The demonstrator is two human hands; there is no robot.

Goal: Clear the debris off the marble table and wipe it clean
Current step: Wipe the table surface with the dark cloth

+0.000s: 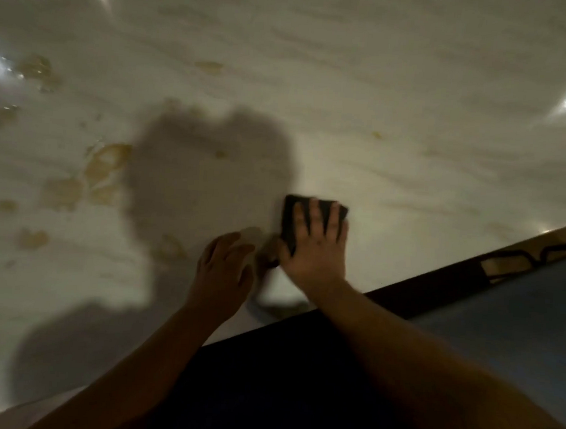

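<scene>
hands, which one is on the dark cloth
The right hand: its spread fingers press the dark cloth onto the marble table; the left hand holds nothing.

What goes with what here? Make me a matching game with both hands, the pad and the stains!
Things:
1. left hand
2. right hand
3. pad
4. stains

Clues:
a. yellow-brown, spread out on the left
b. dark, lying under a hand
c. holds nothing, next to the pad
d. pressed flat on top of the pad

Pairs: 1-c, 2-d, 3-b, 4-a
</scene>
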